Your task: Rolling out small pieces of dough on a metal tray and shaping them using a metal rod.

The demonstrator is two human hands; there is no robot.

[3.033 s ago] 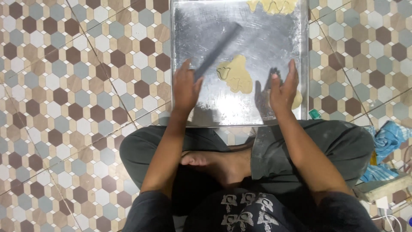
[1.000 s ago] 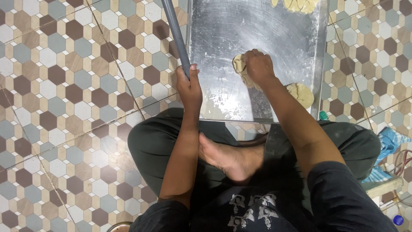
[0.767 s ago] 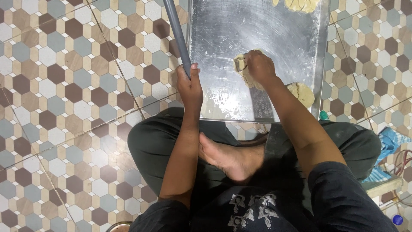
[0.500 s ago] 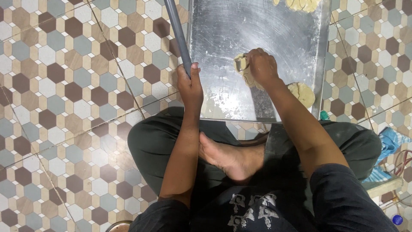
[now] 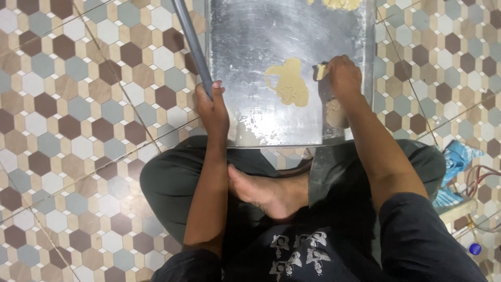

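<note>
One metal tray (image 5: 250,31) on the hexagon-tiled floor (image 5: 78,104), and one grey rod (image 5: 192,44). The left hand (image 5: 213,107) has its grip wrapped tight round the rod's near end at the tray's left edge; the rod's long axis runs away from the person, tilting slightly left. Dough count: one flat cut sheet (image 5: 288,83) mid-tray, one small scrap (image 5: 320,71) pinched in the right hand (image 5: 344,75), grip closed on it, one lump (image 5: 335,112) beneath that wrist, one more piece (image 5: 336,4) at the far edge.
</note>
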